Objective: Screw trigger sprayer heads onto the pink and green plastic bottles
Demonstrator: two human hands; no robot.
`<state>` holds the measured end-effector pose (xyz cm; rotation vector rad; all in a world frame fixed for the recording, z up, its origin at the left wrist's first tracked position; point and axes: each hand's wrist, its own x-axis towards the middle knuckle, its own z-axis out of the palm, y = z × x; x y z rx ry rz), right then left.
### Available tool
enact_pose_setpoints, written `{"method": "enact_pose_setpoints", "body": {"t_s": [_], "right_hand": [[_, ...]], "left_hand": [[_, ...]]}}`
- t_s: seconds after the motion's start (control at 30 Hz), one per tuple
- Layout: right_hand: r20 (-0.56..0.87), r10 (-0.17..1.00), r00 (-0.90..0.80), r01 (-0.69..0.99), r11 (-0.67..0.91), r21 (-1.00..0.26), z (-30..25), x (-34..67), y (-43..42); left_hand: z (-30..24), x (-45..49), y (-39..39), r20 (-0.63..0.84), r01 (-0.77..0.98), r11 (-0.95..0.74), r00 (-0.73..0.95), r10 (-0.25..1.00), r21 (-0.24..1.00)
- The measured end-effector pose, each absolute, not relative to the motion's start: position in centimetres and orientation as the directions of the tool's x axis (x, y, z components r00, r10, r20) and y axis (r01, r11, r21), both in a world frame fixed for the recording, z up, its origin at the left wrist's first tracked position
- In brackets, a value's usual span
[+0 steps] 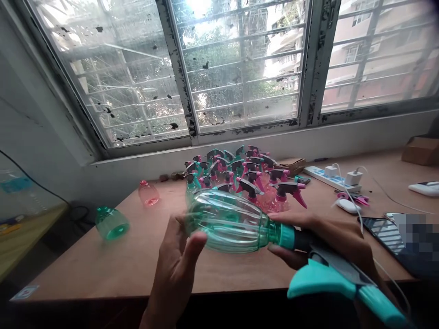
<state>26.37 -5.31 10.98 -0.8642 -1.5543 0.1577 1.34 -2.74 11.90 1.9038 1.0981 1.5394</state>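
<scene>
A clear green spray bottle [229,224] lies sideways in the air above the front of the table, its base to the left. My left hand [183,260] grips the base end, thumb in front. Around the neck, near the teal collar, my right hand [329,233] is closed; part of it is behind the grey and teal trigger head [325,278], which points down to the right. Behind the bottle stand several spray bottles [247,173] with pink or teal triggers, packed close together.
To the left are a green bottle [112,224] and a pink bottle [148,193], both without trigger heads. On the right lie a power strip [332,178] with chargers, a white mouse [349,205], cables and a phone [384,237]. A window [240,68] rises behind the table [137,269].
</scene>
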Motion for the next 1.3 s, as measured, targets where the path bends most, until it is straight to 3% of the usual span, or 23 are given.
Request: {"method": "enact_pose_setpoints", "body": {"t_s": [0.07,0.13,0.2,0.23,0.3,0.4,0.47,0.53,0.63,0.7,0.8,0.87,0.93,0.97,1.03,1.13,1.23,1.3], "right_hand": [[0.651,0.756,0.065,0.206,0.628,-0.750,10.5,26.5,-4.3],[0.469,0.878,-0.097,-0.125,0.457,-0.881,10.0,26.7,-3.0],[0.392,0.887,-0.246,-0.338,0.300,-0.892,9.7,26.7,-1.9],[0.384,0.885,-0.263,-0.383,0.269,-0.883,9.7,26.6,-1.6],[0.406,0.891,-0.203,-0.363,0.316,-0.876,9.6,26.4,-1.5],[0.578,0.814,-0.065,-0.058,0.575,-0.816,9.6,26.0,-1.9],[0.663,0.749,-0.015,0.070,0.662,-0.746,9.5,25.9,-2.1],[0.604,0.797,-0.013,-0.078,0.601,-0.795,9.5,25.7,-1.9],[0.389,0.912,-0.129,-0.415,0.307,-0.857,9.4,25.4,-1.3],[0.362,0.920,-0.152,-0.437,0.266,-0.859,9.3,25.4,-1.1],[0.584,0.809,-0.064,-0.109,0.576,-0.810,9.2,25.6,-1.5],[0.769,0.620,-0.154,0.172,0.783,-0.597,9.0,25.8,-1.8],[0.813,0.507,-0.286,0.278,0.856,-0.436,8.7,25.6,-1.9],[0.803,0.512,-0.306,0.273,0.855,-0.441,8.4,25.3,-1.7],[0.753,0.608,-0.254,0.163,0.794,-0.586,7.9,24.7,-1.1],[0.590,0.785,-0.190,-0.154,0.569,-0.808,7.5,23.8,-0.1],[0.473,0.845,-0.248,-0.303,0.396,-0.867,7.8,23.8,0.3],[0.443,0.854,-0.272,-0.278,0.371,-0.886,8.4,24.4,0.2]], "left_hand": [[11.9,0.9,-2.2,0.702,0.370,-0.691,0.129,0.700,0.621],[11.6,0.7,-1.7,0.821,0.407,-0.807,0.200,0.535,0.427],[11.3,0.7,-1.5,0.873,0.418,-0.854,0.231,0.429,0.309],[11.1,0.7,-1.5,0.873,0.418,-0.854,0.230,0.430,0.310],[10.9,0.7,-1.7,0.830,0.419,-0.809,0.194,0.523,0.412],[11.1,0.6,-1.8,0.693,0.461,-0.656,0.115,0.711,0.597],[11.2,0.4,-1.5,0.657,0.483,-0.618,0.111,0.746,0.620],[11.2,0.4,-0.9,0.738,0.464,-0.712,0.165,0.654,0.528],[10.6,0.4,-0.3,0.861,0.406,-0.843,0.213,0.461,0.351],[10.3,0.4,-0.4,0.834,0.353,-0.835,0.208,0.511,0.423],[10.7,0.6,-0.7,0.647,0.134,-0.662,0.142,0.750,0.738],[11.4,0.7,-0.8,0.458,-0.095,-0.450,0.088,0.885,0.888],[12.1,0.9,-0.6,0.303,-0.244,-0.275,0.083,0.949,0.930],[12.2,0.9,-0.5,0.282,-0.272,-0.251,0.083,0.956,0.929],[12.2,1.0,-0.3,0.345,-0.266,-0.317,0.062,0.937,0.910],[11.6,0.9,-0.2,0.602,-0.177,-0.589,0.021,0.798,0.788],[11.4,0.0,-0.1,0.807,-0.081,-0.806,0.141,0.574,0.587],[11.8,-0.9,-0.2,0.802,-0.016,-0.830,0.266,0.534,0.558]]}}
